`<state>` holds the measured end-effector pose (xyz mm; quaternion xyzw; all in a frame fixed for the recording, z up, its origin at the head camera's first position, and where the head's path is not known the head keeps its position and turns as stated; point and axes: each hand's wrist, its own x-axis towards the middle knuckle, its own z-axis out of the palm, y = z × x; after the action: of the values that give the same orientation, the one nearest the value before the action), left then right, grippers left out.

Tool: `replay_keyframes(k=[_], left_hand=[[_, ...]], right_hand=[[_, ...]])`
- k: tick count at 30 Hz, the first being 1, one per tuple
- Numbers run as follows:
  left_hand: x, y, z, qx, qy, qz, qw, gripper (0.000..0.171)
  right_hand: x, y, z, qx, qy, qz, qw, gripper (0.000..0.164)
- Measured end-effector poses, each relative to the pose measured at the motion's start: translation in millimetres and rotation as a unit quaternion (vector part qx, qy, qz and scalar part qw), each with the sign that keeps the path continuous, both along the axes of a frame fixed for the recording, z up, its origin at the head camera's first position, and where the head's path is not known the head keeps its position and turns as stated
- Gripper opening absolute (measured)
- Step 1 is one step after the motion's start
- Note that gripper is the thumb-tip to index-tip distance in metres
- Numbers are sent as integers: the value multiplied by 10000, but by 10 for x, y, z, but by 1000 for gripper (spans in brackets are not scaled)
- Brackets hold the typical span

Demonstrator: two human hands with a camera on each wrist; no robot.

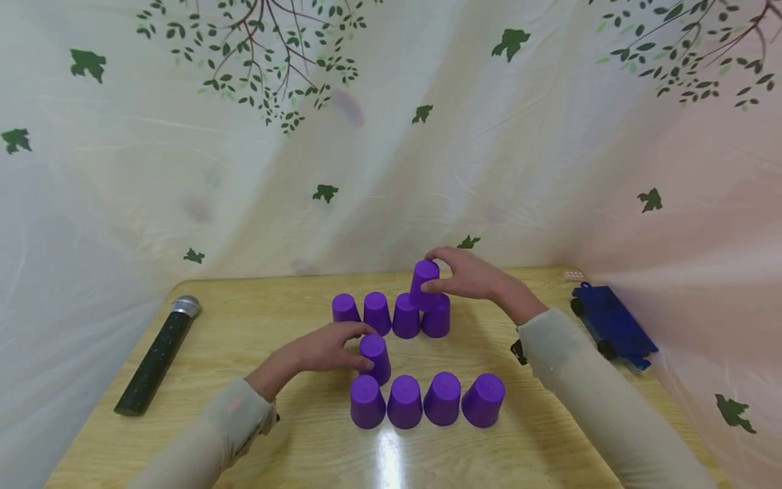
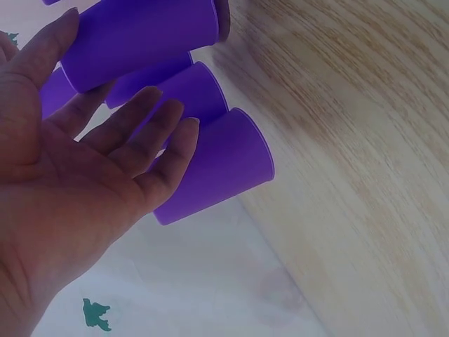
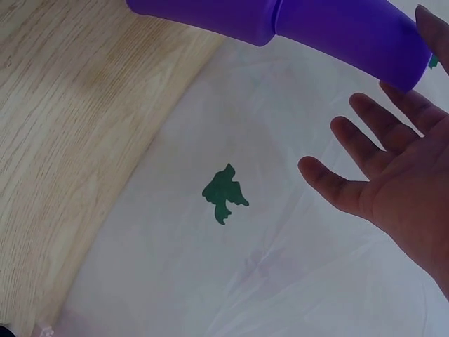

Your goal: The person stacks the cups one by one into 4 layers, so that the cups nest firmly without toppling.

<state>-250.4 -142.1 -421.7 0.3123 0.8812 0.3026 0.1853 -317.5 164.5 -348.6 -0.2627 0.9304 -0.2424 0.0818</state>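
The left hand [image 1: 330,345] was pinching one purple cup [image 1: 375,354] near its closed top, just behind the left end of the front row [image 1: 405,402]. I couldn't tell whether that cup touched the table [image 1: 275,299]. The right hand [image 1: 470,273] was pinching another cup [image 1: 422,276] by its top, at the right end of the back row [image 1: 377,312], on or just over the cups there. The cups looked light and a bit stiff, but smooth, so they might slip. A soft pinch up high seemed best; a hard squeeze could bend them.
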Motion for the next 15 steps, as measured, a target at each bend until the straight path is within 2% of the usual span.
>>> replay_keyframes(k=[8, 15], left_hand=[[4, -56, 9, 132, 249, 33, 9996, 47], [2, -191, 117, 328, 177, 502, 9980, 50]], right_hand=[[9, 4, -9, -115, -104, -42, 9999, 72], [62, 113, -38, -276, -91, -119, 9995, 81]])
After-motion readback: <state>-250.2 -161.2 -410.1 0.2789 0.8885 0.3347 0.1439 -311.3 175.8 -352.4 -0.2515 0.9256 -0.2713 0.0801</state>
